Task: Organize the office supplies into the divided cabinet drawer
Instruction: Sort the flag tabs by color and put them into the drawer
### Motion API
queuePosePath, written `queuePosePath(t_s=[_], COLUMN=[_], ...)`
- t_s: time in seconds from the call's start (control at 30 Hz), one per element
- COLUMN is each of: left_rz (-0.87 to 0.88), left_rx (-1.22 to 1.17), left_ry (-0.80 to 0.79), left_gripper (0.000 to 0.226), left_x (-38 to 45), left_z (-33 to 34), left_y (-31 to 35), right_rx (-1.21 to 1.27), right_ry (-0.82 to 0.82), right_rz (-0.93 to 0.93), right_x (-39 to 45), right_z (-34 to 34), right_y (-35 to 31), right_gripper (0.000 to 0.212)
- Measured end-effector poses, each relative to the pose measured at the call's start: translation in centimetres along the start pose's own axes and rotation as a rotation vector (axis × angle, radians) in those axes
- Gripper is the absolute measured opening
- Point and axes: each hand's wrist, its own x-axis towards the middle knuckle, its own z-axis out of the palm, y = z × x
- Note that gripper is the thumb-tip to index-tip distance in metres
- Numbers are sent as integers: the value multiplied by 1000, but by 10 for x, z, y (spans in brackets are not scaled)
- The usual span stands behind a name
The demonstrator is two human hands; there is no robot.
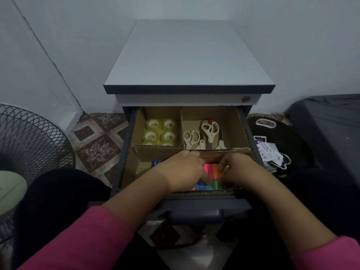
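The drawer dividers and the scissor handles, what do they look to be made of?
The dividers look like brown corrugated cardboard, matte: fluted edges show along the top. The scissor handles seem to be smooth plastic, cream with some red, faintly glossy, though the dim light leaves that open.

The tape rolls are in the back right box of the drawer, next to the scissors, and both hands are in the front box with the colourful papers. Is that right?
Not quite. The head view shows the tape rolls in the back left box; the scissors are in the back right one. The rest holds: the left hand and right hand are in the front box with the colourful papers.
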Motion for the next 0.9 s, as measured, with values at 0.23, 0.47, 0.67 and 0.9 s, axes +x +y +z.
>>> queuePosePath(t_s=[0.23, 0.47, 0.67, 0.9], left_rz=[-1, -5, -1, -1], left_rx=[-7, -5, -3, -3], left_ry=[0, 11, 27, 32], left_gripper=[41, 39, 42, 42], left_x=[-1, -1, 0, 0], left_z=[0, 0, 4, 5], left_y=[0, 0, -2, -2], right_rx=[-111, -205, -241, -246], right_ry=[-3, -20, -16, -27], right_rz=[-62, -237, -262, -233], right_x=[-1, 3, 4, 4], right_z=[-1, 3, 5, 4], right_y=[1, 7, 7, 6], right_gripper=[27, 23, 22, 22])
